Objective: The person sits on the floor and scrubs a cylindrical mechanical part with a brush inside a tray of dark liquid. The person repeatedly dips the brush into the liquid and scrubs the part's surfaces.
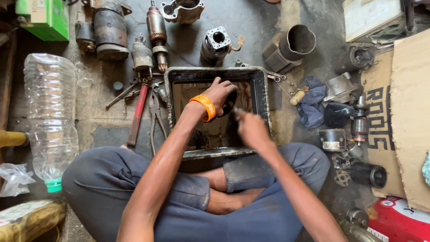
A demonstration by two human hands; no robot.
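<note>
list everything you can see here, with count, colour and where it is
metal tray: 1, black and grimy, centre floor
dark round part: 1, black, over the tray in the left hand
plastic bottle: 1, clear with green cap, left
pliers: 1, grey, left of tray
red-handled tool: 1, beside the pliers
motor parts: many, grey and rusty, along the top and right
blue rag: 1, right of tray
cardboard: 1, brown, right edge
green box: 1, top left
left hand: orange wristband, gripping the part
right hand: holds a small tool, blurred
</note>
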